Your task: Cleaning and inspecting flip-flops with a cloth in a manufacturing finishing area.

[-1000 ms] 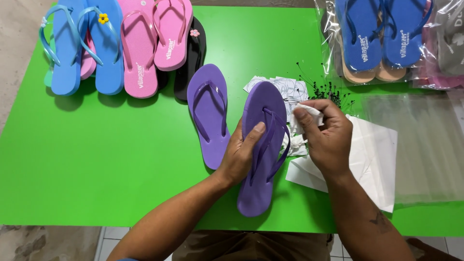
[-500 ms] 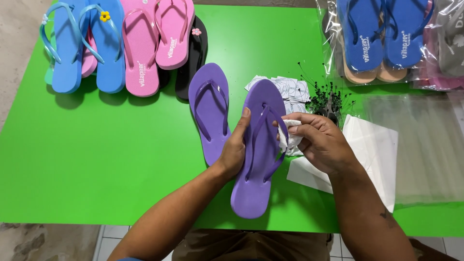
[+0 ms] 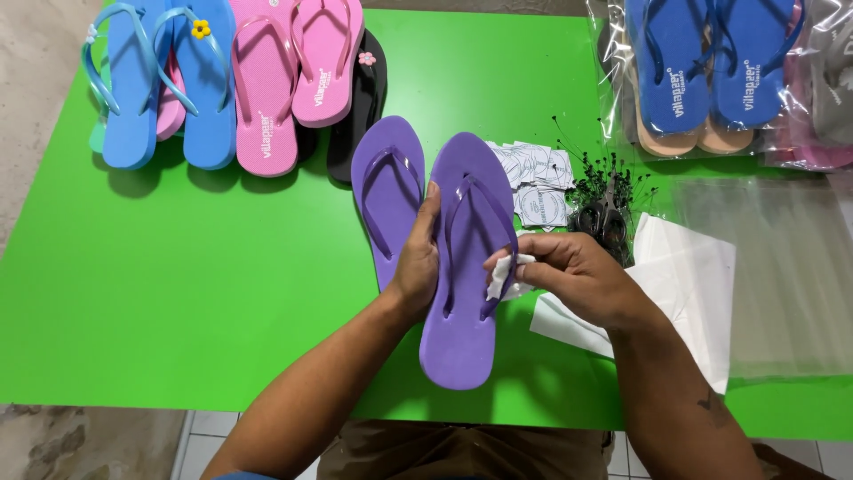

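Note:
My left hand (image 3: 418, 262) grips the left edge of a purple flip-flop (image 3: 466, 258), holding it lifted above the green table (image 3: 222, 293). My right hand (image 3: 569, 276) pinches a small white tag (image 3: 499, 276) against the flip-flop's right strap. A second purple flip-flop (image 3: 384, 191) lies flat on the table just left of the held one.
Blue, pink and black flip-flops (image 3: 231, 80) are lined up at the back left. Bagged blue flip-flops (image 3: 702, 71) sit at the back right. White tags (image 3: 538, 182), black fasteners (image 3: 604, 191), white paper (image 3: 684, 284) and clear bags (image 3: 773, 276) lie to the right.
The held flip-flop has turned straighter and shifted slightly. My right hand has moved down from the toe end to the right strap with the white tag.

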